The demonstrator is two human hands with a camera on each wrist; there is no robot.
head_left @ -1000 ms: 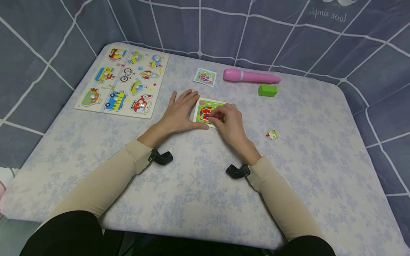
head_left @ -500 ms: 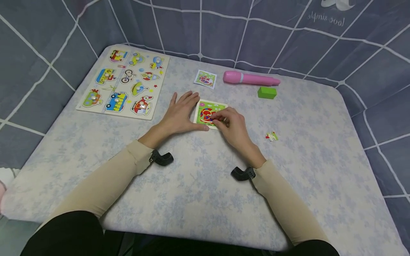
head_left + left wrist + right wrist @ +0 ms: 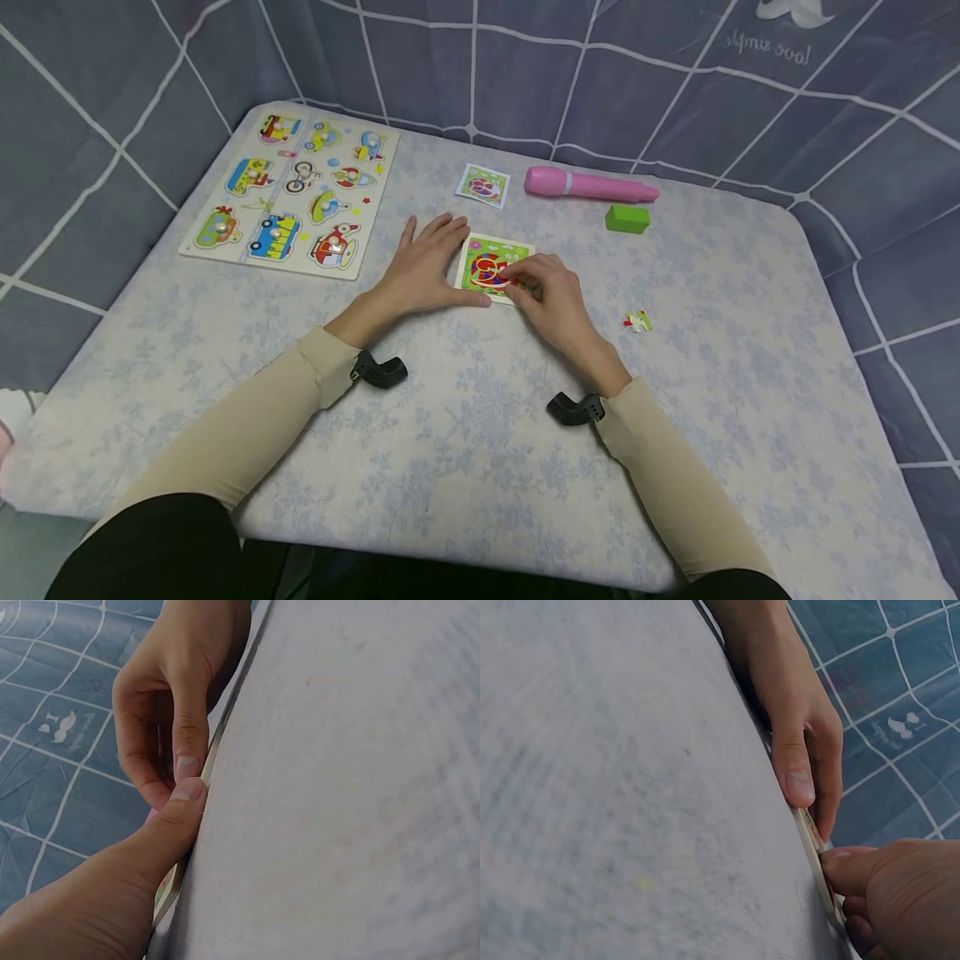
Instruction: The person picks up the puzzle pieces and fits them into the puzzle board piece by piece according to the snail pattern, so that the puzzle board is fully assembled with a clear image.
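In the head view a small square jigsaw puzzle (image 3: 480, 247), with a bright snail-like picture in a pale frame, lies mid-table. My left hand (image 3: 422, 265) rests flat at its left side, fingers spread, the thumb (image 3: 161, 836) along the near edge. Over the puzzle's right half, my right hand (image 3: 553, 304) has its thumb and index finger bent together on a puzzle piece, mostly hidden by the fingers. Low in the right wrist view the right thumb (image 3: 847, 868) sits right at the puzzle's face. A loose puzzle piece (image 3: 637, 322) lies to the right.
A small picture card (image 3: 483, 185) lies behind the puzzle. Beyond it are a pink marker-shaped object (image 3: 588, 184) and a green block (image 3: 627, 219). A large knobbed vehicle puzzle board (image 3: 296, 260) occupies the back left. Grey-blue checked curtain (image 3: 517, 75) borders the table.
My right hand has shifted slightly right and nearer to me across the puzzle, uncovering more of its picture. The left hand keeps its place. The loose piece stays put.
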